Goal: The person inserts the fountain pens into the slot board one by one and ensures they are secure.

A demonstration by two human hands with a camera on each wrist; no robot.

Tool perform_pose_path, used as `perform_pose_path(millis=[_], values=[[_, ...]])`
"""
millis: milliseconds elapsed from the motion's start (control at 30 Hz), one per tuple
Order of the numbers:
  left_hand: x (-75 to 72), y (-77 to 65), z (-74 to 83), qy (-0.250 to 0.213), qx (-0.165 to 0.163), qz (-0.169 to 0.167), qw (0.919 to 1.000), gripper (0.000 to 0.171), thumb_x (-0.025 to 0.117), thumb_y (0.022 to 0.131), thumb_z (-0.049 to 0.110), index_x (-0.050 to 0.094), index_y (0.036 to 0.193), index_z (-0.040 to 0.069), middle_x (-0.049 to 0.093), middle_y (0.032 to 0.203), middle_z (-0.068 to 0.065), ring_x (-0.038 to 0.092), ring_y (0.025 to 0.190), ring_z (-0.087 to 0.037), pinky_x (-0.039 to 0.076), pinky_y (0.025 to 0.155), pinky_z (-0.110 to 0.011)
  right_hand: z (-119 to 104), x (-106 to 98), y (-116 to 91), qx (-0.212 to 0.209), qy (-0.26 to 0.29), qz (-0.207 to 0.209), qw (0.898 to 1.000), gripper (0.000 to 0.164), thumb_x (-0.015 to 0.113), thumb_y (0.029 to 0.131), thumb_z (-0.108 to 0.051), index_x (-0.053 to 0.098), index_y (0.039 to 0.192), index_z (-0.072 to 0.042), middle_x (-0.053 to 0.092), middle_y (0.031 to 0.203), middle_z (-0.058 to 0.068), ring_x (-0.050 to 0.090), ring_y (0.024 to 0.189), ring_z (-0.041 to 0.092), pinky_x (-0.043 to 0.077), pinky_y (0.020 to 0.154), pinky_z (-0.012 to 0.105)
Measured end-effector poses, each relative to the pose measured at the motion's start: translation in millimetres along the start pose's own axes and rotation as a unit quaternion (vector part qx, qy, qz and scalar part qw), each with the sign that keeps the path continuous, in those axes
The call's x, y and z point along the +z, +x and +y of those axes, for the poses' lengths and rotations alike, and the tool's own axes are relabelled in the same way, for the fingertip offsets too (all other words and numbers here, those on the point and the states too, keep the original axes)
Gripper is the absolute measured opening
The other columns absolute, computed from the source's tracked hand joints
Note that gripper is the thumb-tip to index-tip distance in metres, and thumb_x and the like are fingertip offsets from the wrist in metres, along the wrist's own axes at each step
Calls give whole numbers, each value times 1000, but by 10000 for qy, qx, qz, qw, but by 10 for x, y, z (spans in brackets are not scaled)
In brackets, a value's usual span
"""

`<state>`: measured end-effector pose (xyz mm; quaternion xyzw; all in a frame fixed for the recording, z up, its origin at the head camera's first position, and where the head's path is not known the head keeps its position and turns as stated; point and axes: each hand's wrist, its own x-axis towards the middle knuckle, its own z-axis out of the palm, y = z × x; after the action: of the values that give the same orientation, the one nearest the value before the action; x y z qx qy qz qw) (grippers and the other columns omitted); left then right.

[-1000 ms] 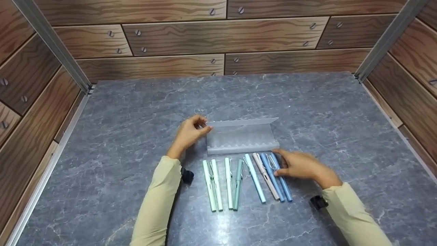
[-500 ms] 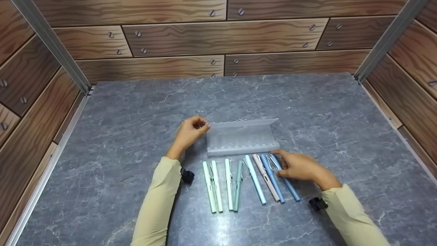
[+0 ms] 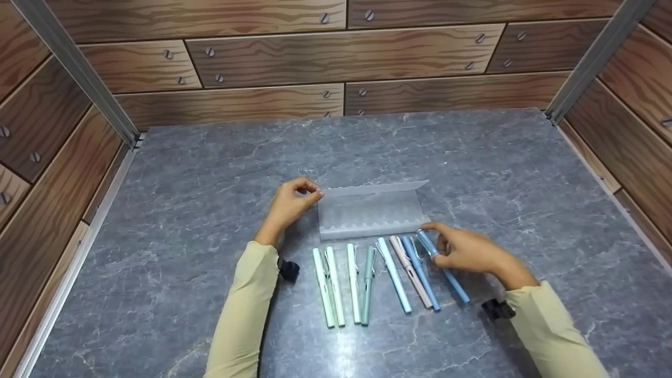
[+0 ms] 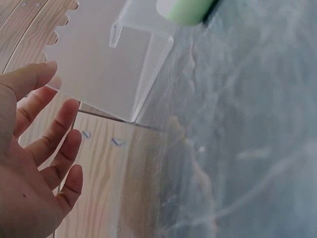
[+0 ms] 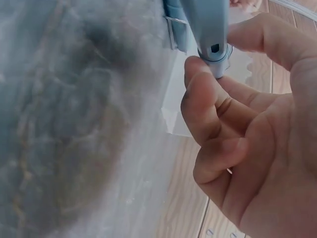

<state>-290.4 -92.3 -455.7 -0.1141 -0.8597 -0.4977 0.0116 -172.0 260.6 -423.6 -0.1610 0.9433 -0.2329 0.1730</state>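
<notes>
A frosted plastic pen case [image 3: 367,209] lies unfolded on the table, its front edge notched with scallops and its back flap raised. At the flap's left corner, my left hand [image 3: 293,203] pinches the sheet between thumb and index finger, which the left wrist view shows close up. My right hand [image 3: 472,251] holds a blue pen [image 3: 457,287] near its clip end, thumb on one side and fingers on the other. That pen slants away from a second blue pen [image 3: 426,286], a greyish-pink pen [image 3: 415,278] and a light blue pen [image 3: 396,278].
Left of these lie a teal pen [image 3: 368,289] and several pale green pens, one pale green pen [image 3: 353,286] beside the teal. They sit just in front of the case. A grey marbled table [image 3: 210,173] spreads around, with wood-patterned walls [image 3: 336,58] at the back and sides.
My right hand has separated the rightmost blue pen from its neighbour, moving it right and swinging its lower end outward. The left hand stays at the flap corner; the other pens lie about as before.
</notes>
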Motion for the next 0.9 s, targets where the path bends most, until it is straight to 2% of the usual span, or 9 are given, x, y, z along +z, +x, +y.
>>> perform_pose_path(millis=[100, 233, 400, 600, 900], values=[[-3, 3, 3, -53, 8, -23, 10000, 16, 73, 84, 24, 72, 91, 9, 71, 98, -8, 61, 99, -24, 47, 86, -36, -4, -51, -13, 42, 226, -11, 9997, 71, 64, 82, -15, 35, 146, -10, 61, 85, 1, 52, 65, 12, 43, 58, 29], [-12, 2, 8, -183, -33, -7, 9998, 15, 74, 84, 22, 72, 90, 9, 70, 92, -7, 60, 85, -20, 45, 73, -28, -2, -111, -33, -20, 525, 94, 9986, 71, 63, 83, -12, 31, 147, -9, 63, 86, 3, 54, 68, 13, 46, 61, 29], [-17, 3, 22, -196, -101, -42, 9997, 14, 74, 84, 23, 72, 90, 10, 70, 93, -6, 55, 71, -13, 42, 61, -22, 3, -187, -73, -192, 690, 488, 9962, 69, 61, 84, -8, 31, 146, -8, 64, 86, 4, 55, 68, 13, 47, 63, 28], [-2, 0, 33, 79, -97, -50, 9999, 15, 74, 84, 25, 73, 91, 12, 72, 95, -4, 55, 70, -10, 41, 61, -23, 0, -242, -117, -252, 825, 902, 9922, 70, 62, 83, -6, 30, 145, -10, 62, 86, 5, 52, 67, 12, 45, 59, 25], [-22, -5, 64, 185, 137, -2, 9997, 15, 73, 85, 22, 73, 92, 9, 72, 93, -8, 63, 76, -23, 45, 64, -23, -44, -311, -100, -306, 1015, 1170, 9875, 70, 62, 85, -3, 27, 145, -9, 62, 89, 9, 52, 61, 10, 46, 55, 26]])
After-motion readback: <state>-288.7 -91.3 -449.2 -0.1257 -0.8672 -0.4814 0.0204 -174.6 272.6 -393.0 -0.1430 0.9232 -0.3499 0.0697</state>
